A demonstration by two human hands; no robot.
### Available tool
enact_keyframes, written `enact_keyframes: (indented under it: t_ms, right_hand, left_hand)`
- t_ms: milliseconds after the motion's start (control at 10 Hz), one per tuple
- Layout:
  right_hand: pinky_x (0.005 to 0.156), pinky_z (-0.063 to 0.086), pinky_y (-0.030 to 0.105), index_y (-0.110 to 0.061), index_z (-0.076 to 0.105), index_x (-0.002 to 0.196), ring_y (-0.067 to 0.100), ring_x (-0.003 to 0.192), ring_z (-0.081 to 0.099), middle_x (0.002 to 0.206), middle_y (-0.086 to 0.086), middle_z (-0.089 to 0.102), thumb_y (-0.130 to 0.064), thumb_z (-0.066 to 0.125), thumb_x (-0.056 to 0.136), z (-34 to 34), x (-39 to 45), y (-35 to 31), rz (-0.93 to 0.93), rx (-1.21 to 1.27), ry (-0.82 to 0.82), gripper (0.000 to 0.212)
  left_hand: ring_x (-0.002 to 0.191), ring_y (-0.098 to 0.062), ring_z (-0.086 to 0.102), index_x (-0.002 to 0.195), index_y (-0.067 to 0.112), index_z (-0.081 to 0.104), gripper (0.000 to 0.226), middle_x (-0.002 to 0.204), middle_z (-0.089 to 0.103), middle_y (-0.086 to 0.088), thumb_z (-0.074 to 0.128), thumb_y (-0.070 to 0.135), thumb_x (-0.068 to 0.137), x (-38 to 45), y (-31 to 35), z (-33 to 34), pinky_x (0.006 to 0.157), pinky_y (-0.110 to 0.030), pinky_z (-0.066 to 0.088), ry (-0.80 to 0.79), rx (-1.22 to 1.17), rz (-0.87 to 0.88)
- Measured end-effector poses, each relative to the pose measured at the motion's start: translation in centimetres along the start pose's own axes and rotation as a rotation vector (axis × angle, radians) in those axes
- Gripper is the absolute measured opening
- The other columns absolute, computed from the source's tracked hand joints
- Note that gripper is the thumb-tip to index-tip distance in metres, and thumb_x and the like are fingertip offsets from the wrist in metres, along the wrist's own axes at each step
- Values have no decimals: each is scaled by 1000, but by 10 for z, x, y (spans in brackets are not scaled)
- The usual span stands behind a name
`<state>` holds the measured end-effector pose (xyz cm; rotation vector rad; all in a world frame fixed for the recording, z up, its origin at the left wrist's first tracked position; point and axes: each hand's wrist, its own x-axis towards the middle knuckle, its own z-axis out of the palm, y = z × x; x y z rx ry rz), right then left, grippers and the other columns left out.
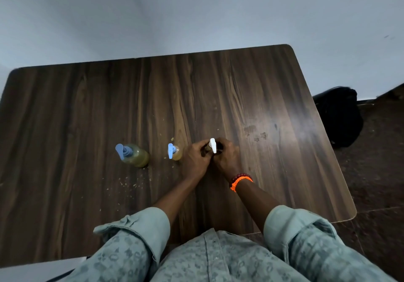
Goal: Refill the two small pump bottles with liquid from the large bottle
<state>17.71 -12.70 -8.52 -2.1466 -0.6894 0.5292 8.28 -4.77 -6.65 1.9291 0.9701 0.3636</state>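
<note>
The small bottle with the white pump (pixel 212 145) is held upright by both hands, the left hand (pixel 195 158) and right hand (pixel 225 158) curled round it. The big bottle (pixel 133 155) is stood well off to the left, nearer the left hand, with the other small bottle (pixel 175 151) in between.

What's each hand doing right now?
Left hand: grips the white-pump bottle.
Right hand: curled round the same bottle, by its pump.

table (pixel 87 111): dark wood-grain, faint sheen | large bottle (pixel 136 156): clear plastic | sleeve (pixel 131 238): patterned cloth
</note>
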Motion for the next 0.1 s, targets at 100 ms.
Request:
enact_keyframes:
  t_ms: [100]
  right_hand:
    - [87,58,36,0,70,120,32,107,72,112,17,76,-2,73,88,0,-3,-1,34,-49,-96,32]
  left_hand:
    - [116,-24,73,133,14,71,41,123,79,-9,75,18,92,-4,-1,0,99,-42,59,-35,33,3]
